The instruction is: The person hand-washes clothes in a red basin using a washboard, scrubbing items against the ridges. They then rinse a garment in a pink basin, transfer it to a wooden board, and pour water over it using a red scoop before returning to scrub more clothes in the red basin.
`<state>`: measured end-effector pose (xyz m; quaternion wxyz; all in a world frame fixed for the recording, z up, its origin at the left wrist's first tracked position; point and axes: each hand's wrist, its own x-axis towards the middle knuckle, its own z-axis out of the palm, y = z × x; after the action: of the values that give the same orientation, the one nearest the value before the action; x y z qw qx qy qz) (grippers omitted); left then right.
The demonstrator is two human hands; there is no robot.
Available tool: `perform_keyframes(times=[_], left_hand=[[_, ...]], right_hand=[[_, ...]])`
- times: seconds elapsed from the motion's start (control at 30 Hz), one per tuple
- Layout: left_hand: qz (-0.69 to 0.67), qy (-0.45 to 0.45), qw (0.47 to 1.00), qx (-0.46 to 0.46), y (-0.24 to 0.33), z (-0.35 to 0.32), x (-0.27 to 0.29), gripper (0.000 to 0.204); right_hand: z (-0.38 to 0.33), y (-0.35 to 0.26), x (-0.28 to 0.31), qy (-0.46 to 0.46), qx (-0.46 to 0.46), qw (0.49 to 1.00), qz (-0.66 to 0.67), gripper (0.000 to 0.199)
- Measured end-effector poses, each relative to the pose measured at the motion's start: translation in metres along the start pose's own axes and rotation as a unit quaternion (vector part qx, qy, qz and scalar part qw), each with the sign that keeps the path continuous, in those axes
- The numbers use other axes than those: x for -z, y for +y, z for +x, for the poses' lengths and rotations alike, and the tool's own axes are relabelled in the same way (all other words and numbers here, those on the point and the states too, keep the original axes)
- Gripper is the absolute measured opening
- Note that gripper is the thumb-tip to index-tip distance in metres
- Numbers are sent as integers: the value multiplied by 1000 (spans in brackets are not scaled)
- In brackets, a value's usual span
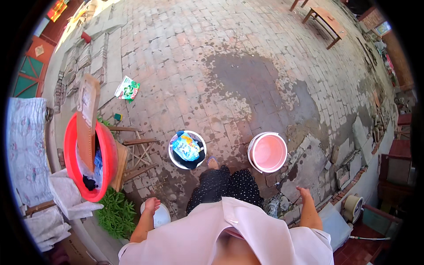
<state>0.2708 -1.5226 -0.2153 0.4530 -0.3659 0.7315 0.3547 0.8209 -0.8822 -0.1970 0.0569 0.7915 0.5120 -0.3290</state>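
Observation:
My left hand hangs at my side with its fingers loosely bent, holding nothing I can see. Just beside it is a round white object, partly hidden by my arm and shirt. Out to the other side, my right hand hangs above the broken paving, its fingers apart and nothing in them. In front of my feet stands a white bucket with dark cloth and a blue plastic pouch lying on top. To its right is a pink bucket with a white rim.
At left a red basin with wet clothes and a wooden washboard rests on a wooden stand. A green-and-white packet and a sponge lie on the bricks. Puddles spread ahead; a low table stands far right.

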Motion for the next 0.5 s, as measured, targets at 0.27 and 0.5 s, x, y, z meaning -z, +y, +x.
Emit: perform_keyframes(times=[0.27, 0.5], left_hand=[[-170, -21, 985, -6, 17, -3, -44, 25], [-250, 36, 965, -63, 107, -12, -93, 29]], right_hand=[[66, -206, -62, -54, 48, 994, 81, 29], [136, -516, -164, -236, 12, 968, -89, 39]])
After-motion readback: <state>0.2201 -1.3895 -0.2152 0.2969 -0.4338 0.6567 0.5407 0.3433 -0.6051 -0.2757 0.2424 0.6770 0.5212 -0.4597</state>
